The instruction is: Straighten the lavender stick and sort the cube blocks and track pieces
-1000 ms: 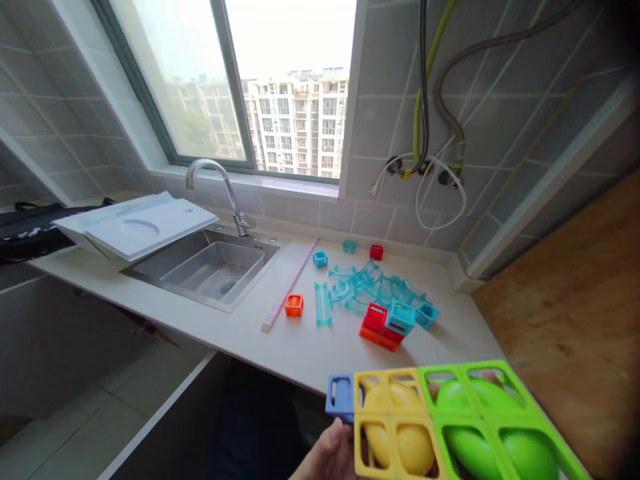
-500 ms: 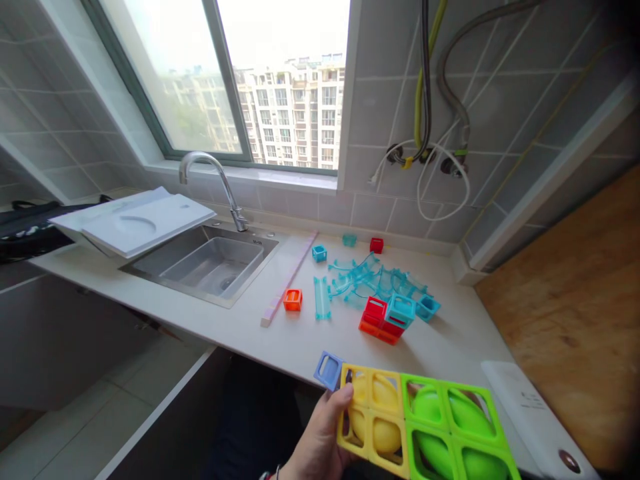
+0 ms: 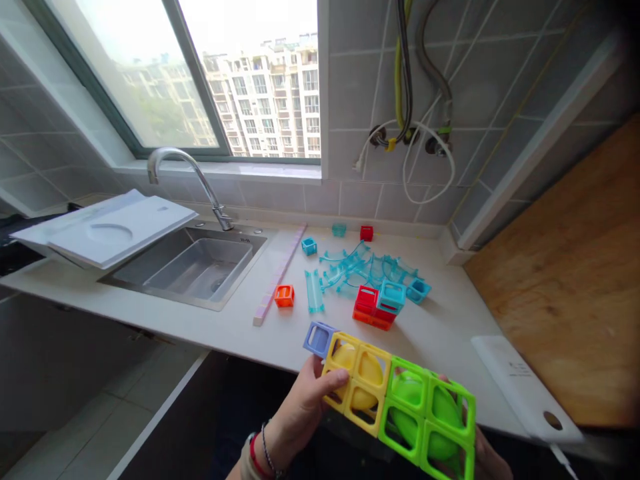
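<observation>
Both hands carry a toy block assembly (image 3: pixel 395 400) of yellow and green open-frame cubes with a small blue cube at its left end, held just in front of the counter's near edge. My left hand (image 3: pixel 299 408) grips the yellow end, thumb over the top. My right hand (image 3: pixel 487 457) is mostly hidden under the green end; only its fingers show at the lower right. On the white counter (image 3: pixel 295 333) beyond lie clear teal track pieces (image 3: pixel 367 270), a stack of red, orange and teal cubes (image 3: pixel 379 305), and a lone orange cube (image 3: pixel 284 295).
A steel sink (image 3: pixel 193 270) with a faucet (image 3: pixel 187 177) is set in the counter's left part, with a white board (image 3: pixel 107 230) over its left side. A pink strip (image 3: pixel 280 273) lies beside the sink. A white board (image 3: pixel 525 390) and wooden panel (image 3: pixel 565 267) stand right. Hoses hang on the tiled wall.
The block assembly has risen and come further into view, tilted down to the right. My left hand and wrist now show more fully. The view has shifted right and down.
</observation>
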Demonstrator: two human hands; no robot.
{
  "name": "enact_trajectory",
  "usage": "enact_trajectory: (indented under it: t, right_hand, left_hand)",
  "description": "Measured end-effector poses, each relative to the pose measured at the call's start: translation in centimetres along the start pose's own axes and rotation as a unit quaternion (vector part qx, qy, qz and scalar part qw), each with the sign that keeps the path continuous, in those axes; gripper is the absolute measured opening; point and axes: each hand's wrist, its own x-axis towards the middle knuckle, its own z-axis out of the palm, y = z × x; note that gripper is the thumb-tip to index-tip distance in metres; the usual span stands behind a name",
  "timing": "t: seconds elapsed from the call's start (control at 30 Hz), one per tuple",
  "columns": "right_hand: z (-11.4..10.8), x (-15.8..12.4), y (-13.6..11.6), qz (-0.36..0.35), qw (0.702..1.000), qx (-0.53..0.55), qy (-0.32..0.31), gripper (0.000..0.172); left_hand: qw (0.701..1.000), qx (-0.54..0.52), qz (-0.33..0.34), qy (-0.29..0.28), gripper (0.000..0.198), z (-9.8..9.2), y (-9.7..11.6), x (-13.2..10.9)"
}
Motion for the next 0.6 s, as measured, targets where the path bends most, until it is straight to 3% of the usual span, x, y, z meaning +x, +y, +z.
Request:
enact_trajectory:
  t: [0.13,0.23,0.37,0.6]
  right_hand:
    - [0.0,0.9,1.7,0.047,0.989,0.126,0.054,0.063]
    - [0.4,1.8,2.0,0.048,0.984,0.165,0.050,0.077]
    - [0.7,2.1,1.3,0.038,0.983,0.173,0.039,0.085]
    - [0.0,1.2,-1.9,-0.034,0.984,0.138,0.103,0.076]
  left_hand:
    - [0.999,0.002,-0.019,0.026,0.061,0.2,-0.3,0.1]
    - [0.999,0.007,-0.027,0.039,0.069,0.4,-0.4,0.1]
    - [0.995,0.072,0.019,0.066,0.070,0.9,-0.4,0.0]
    - [0.983,0.129,0.045,0.121,0.066,1.4,0.5,0.3]
